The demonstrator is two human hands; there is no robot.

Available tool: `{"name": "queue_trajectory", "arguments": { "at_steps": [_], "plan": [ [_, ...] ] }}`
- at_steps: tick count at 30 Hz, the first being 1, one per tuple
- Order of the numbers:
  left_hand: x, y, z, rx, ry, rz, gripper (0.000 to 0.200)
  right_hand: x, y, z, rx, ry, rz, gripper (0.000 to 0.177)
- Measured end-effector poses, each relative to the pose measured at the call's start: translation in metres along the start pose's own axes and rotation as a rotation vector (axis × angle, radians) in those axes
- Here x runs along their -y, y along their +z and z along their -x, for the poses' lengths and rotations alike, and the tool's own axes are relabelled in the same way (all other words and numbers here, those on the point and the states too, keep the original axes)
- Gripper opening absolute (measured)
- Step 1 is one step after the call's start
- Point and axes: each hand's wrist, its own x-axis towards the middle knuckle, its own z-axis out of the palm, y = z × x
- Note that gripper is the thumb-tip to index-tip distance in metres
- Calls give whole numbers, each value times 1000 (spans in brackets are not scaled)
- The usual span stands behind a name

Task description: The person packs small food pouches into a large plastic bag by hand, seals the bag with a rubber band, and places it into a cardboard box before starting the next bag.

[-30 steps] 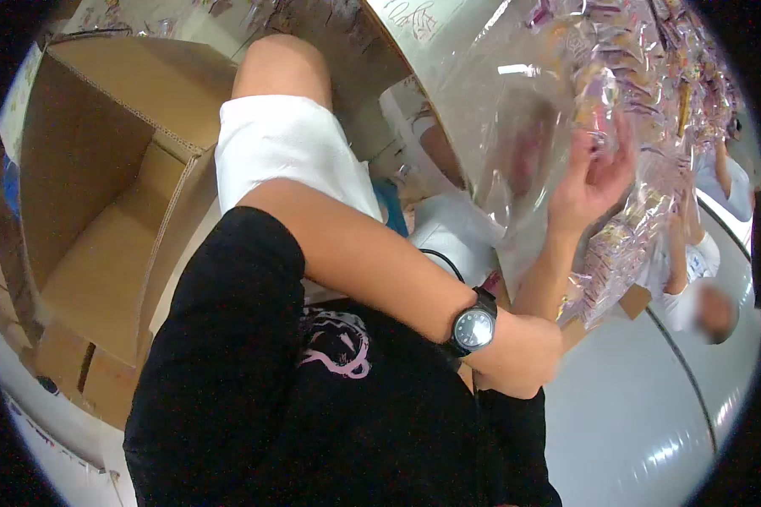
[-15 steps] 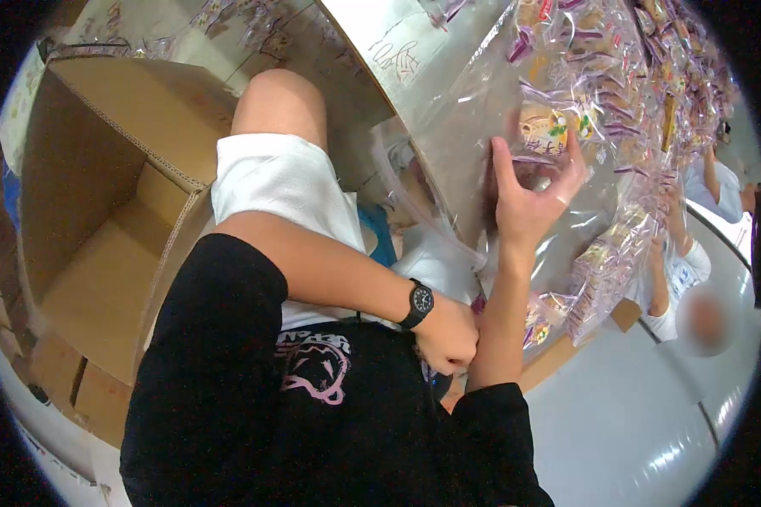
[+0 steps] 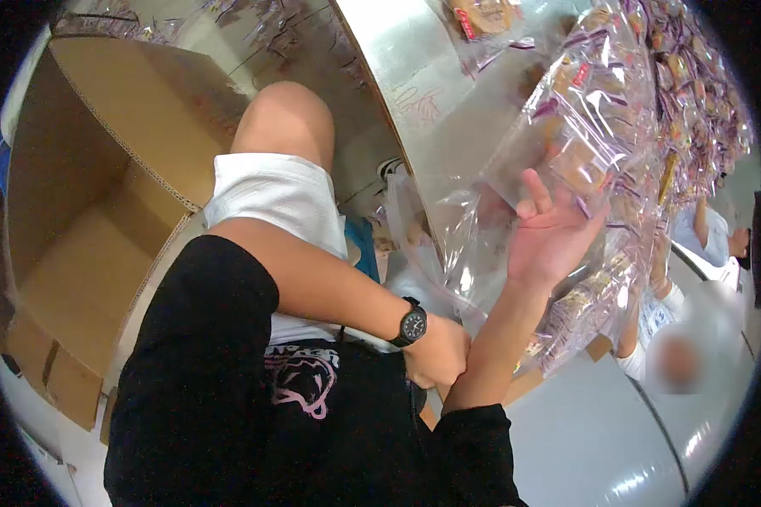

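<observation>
A large clear plastic bag lies over the table edge, bulging with individually wrapped round cakes. My right hand is at the bag, palm turned up and fingers apart, its fingertips close under the wrapped cakes. Nothing is gripped in it. My left hand, below a black wristwatch, is closed beside my right forearm. Loose film from the bag's mouth runs down to it, and its fingertips are partly hidden.
An open cardboard box stands at my left. One wrapped cake lies on the metal table. More wrapped cakes are heaped at the far right, where a person in light clothing sits. Packets litter the floor.
My right hand has turned palm up and drawn away from the printed packet that its thumb and fingers framed. The bag's film has shifted. My left hand stays closed beside the right forearm.
</observation>
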Motion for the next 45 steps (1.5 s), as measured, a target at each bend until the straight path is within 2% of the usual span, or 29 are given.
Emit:
{"name": "queue_trajectory", "arguments": {
  "at_steps": [3, 4, 5, 7, 8, 11, 12, 16, 19, 21, 23, 25, 26, 29, 32, 36, 39, 40, 43, 45],
  "plan": [
    [4, -4, 1, 36, -21, 3, 21, -2, 3, -3, -35, -22, 36, 64],
    [6, -4, 1, 30, -29, 3, 21, -2, 15, -2, -18, -90, 177, 69],
    [4, -4, 0, 25, -42, 1, 20, -5, 12, 4, 135, -217, 167, 63],
    [5, -2, 2, -28, -12, 19, 19, -11, 23, 1, 15, -319, 396, 49],
    [7, 1, 3, -54, 5, 30, 19, -12, 23, -2, -11, -328, 459, 48],
    [1, -17, 3, 77, -19, -37, 17, -6, 17, -14, -27, -268, 540, 60],
    [-1, -19, 2, 95, -20, -56, 17, -1, 21, -11, -81, -224, 457, 55],
    [2, -24, 2, 207, 65, -217, 17, 4, 25, -14, -103, -385, 584, 59],
    [0, -23, -1, 259, -20, -111, 20, 5, 19, -11, -123, -513, 717, 65],
    [-2, -13, -4, 271, 14, -160, 22, 13, 14, 3, -185, -499, 909, 71],
    [0, 9, -4, 274, 143, -342, 22, 17, 8, 10, -251, -547, 1140, 77],
    [0, 3, -3, 259, 138, -327, 22, 13, -8, 5, -289, -792, 1521, 78],
    [-1, 0, -2, 240, 114, -281, 21, 11, -13, 3, -230, -811, 1531, 84],
    [-1, -5, 0, 185, 64, -171, 17, 8, -12, -3, -221, -511, 1131, 72],
    [-3, -21, 0, 192, 14, -89, 14, 8, -17, -7, -268, -490, 981, 64],
    [-4, -20, 3, 107, 54, -157, 13, 3, -28, -12, -316, -472, 684, 50],
    [-2, -29, 3, 123, 26, -142, 14, 10, -13, -8, -315, -318, 160, 47],
    [-5, -31, 3, 148, 4, -136, 14, 5, -17, -7, -217, -390, 350, 51],
    [-1, -22, 4, 143, 21, -102, 15, 11, 4, -9, -80, -397, 460, 61],
    [2, -15, 4, 102, 42, -83, 15, 5, -12, -13, -11, -425, 535, 76]
  ]
}}
